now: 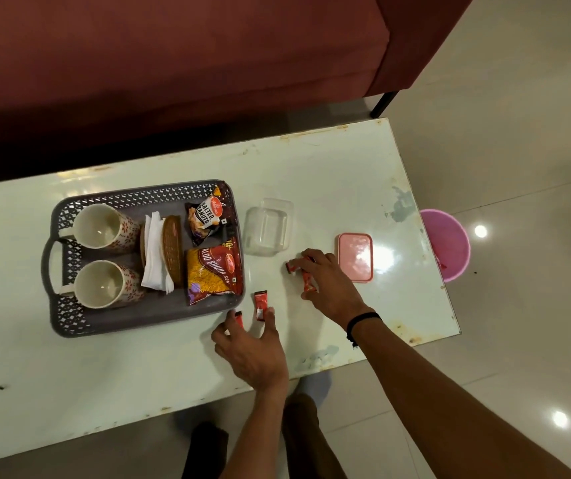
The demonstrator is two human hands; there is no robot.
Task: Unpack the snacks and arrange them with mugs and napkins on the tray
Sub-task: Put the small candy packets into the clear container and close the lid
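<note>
A grey perforated tray [69, 316] on the table holds two white patterned mugs [99, 227] [102, 283], white napkins [154, 254] in a brown holder, a salted peanuts packet [204, 216] and a yellow-red sev packet [213, 271]. Small red candies lie on the table right of the tray. My left hand [253, 350] reaches over two of them [260, 305] [240, 319], fingers curled at their sides. My right hand [329, 281] grips red candies [308, 283], with another candy [291, 267] at its fingertips.
An empty clear plastic box [268, 226] stands right of the tray; its pink lid [355, 256] lies further right. A pink bin [448, 243] sits on the floor past the table's right edge. A maroon sofa [173, 63] is behind the table.
</note>
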